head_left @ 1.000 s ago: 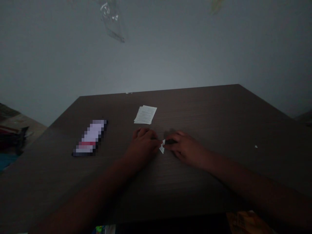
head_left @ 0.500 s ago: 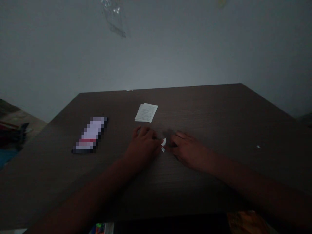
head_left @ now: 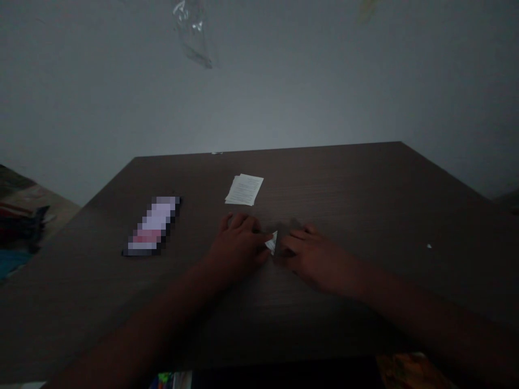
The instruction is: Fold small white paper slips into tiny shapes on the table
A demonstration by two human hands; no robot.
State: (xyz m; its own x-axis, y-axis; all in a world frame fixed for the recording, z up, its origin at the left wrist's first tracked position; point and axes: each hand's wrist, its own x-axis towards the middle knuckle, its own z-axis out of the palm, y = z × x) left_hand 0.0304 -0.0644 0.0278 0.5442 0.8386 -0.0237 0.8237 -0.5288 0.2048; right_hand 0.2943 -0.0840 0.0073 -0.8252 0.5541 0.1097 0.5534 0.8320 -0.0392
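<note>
Both my hands rest on a dark wooden table (head_left: pixel 365 183) in dim light. Between them sits a small white folded scrap of paper (head_left: pixel 272 242). My left hand (head_left: pixel 239 246) is curled, and its thumb and fingertips pinch the scrap's left side. My right hand (head_left: pixel 314 256) lies low on the table with fingers bunched toward the scrap's right side, touching it. Most of the scrap is hidden by the fingers.
A printed white paper slip (head_left: pixel 244 189) lies beyond my hands. A blurred flat rectangular object (head_left: pixel 152 227) lies to the left. A tiny white speck (head_left: pixel 428 246) is at the right. A clear plastic bag (head_left: pixel 193 32) hangs on the wall. Clutter lies off the left edge.
The hands stay almost in place. My right hand has settled lower and a little nearer, and the dark bit seen at its fingertips a second ago no longer shows.
</note>
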